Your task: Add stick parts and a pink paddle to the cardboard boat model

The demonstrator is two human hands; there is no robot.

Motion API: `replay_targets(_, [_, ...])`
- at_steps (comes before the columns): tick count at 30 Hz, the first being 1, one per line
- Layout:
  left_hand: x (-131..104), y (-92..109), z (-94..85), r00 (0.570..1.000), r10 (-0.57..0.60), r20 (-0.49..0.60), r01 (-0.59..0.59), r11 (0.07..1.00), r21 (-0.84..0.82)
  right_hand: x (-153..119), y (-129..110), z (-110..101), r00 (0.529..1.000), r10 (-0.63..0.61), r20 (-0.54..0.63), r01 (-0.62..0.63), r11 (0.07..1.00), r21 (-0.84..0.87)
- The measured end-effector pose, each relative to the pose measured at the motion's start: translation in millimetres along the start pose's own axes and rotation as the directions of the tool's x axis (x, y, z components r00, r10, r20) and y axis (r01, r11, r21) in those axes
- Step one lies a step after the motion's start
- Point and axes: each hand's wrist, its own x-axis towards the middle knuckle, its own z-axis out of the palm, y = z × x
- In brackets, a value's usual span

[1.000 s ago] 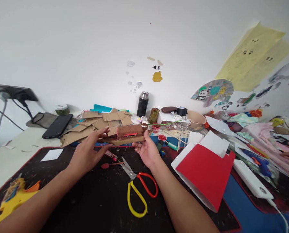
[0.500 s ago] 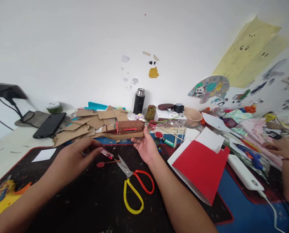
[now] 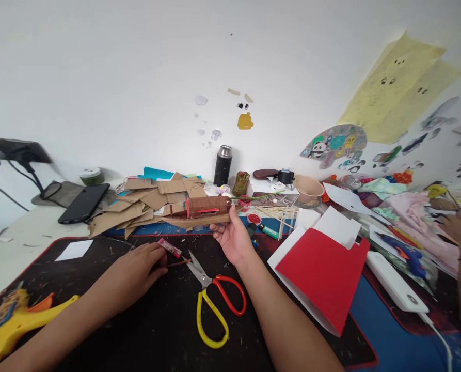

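My right hand (image 3: 232,240) grips a brown model boat (image 3: 207,206) at its right end, thumb on the near side and fingers beneath the hull. The boat has a rounded brown cover with a red strip and is held level above the mat. Low over the black mat, my left hand (image 3: 145,266) has its fingers curled over one end of a small brown paddle (image 3: 179,262); its blade is hidden by the hand. Just beyond those fingers lies a small pink labelled item (image 3: 170,248). Scissors (image 3: 204,279) with one red and one yellow handle lie partly open between my arms.
Cardboard scraps (image 3: 137,206) are piled at the back left. A yellow glue gun (image 3: 25,320) lies at the left. Right of my arm is folded red card (image 3: 325,274), then a white corded device (image 3: 396,281). Another person's hand (image 3: 460,230) is at the far right.
My left hand has lowered onto the small paddle, covering its blade. My right hand still holds the boat in about the same place. The view has shifted slightly.
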Motion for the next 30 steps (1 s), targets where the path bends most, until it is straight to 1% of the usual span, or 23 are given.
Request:
replay_targets(2, [-3.1,7.0,-9.2,1.0,-0.001,0.019,0.004,0.994,-0.11,0.4,0.3,-0.9,1.0,0.0,-0.003,0.0,1.0,0.001])
replay_targets(4, [-6.2,15.8,-21.6,0.999,-0.005,0.036,0.015,0.964,-0.266,0.6,0.4,-1.3,1.0,0.001,-0.007,-0.001,1.0,-0.003])
replay_targets(6, [-7.1,25.0,-35.1,1.0,-0.019,-0.013,0.012,0.898,-0.439,0.7,0.6,-1.2,1.0,0.007,-0.009,-0.007,1.0,-0.009])
replay_targets(7, [-6.3,29.2,-41.2,0.999,-0.031,-0.044,0.003,0.852,-0.524,0.8,0.7,-1.1,1.0,0.008,-0.009,-0.008,1.0,-0.01])
replay_targets(9, [-2.3,35.8,-50.4,0.988,-0.094,-0.12,-0.009,0.748,-0.664,0.8,1.0,-0.8,1.0,0.009,-0.007,-0.009,1.0,-0.009])
replay_targets(12, [6.5,40.2,-54.5,0.957,-0.229,-0.179,-0.016,0.573,-0.819,0.7,1.5,-0.6,1.0,0.004,-0.006,-0.004,1.0,-0.003])
replay_targets(14, [11.3,40.1,-52.6,0.939,-0.306,-0.156,-0.012,0.426,-0.904,0.6,1.5,-0.7,1.0,-0.001,-0.01,0.001,1.0,0.0])
replay_targets(16, [14.0,38.9,-49.9,0.926,-0.362,-0.11,-0.003,0.285,-0.959,0.4,1.4,-0.8,1.0,-0.004,-0.013,0.004,1.0,-0.001])
replay_targets(18, [14.7,37.8,-48.1,0.917,-0.393,-0.07,0.008,0.192,-0.981,0.1,1.2,-0.8,1.0,-0.004,-0.009,0.004,1.0,-0.005])
replay_targets(19, [14.7,37.5,-47.7,0.915,-0.4,-0.058,0.011,0.167,-0.986,-0.1,1.1,-0.7,1.0,-0.003,-0.006,0.003,1.0,-0.008])
replay_targets(21, [14.3,37.5,-48.0,0.914,-0.403,-0.05,0.014,0.155,-0.988,-0.7,1.0,-0.4,1.0,0.001,-0.005,-0.001,1.0,-0.012])
replay_targets(23, [13.9,38.1,-49.2,0.916,-0.397,-0.054,0.014,0.167,-0.986,-1.3,1.0,-0.2,1.0,0.005,-0.01,-0.005,1.0,-0.013])
replay_targets(27, [13.0,40.3,-54.7,0.92,-0.382,-0.089,0.009,0.247,-0.969,-1.4,1.9,-0.8,1.0,-0.004,-0.003,0.004,1.0,-0.018])
replay_targets(30, [11.5,41.7,-60.3,0.911,-0.392,-0.127,-0.002,0.305,-0.952,-0.6,3.1,-1.5,1.0,-0.007,-0.001,0.007,0.999,-0.033])
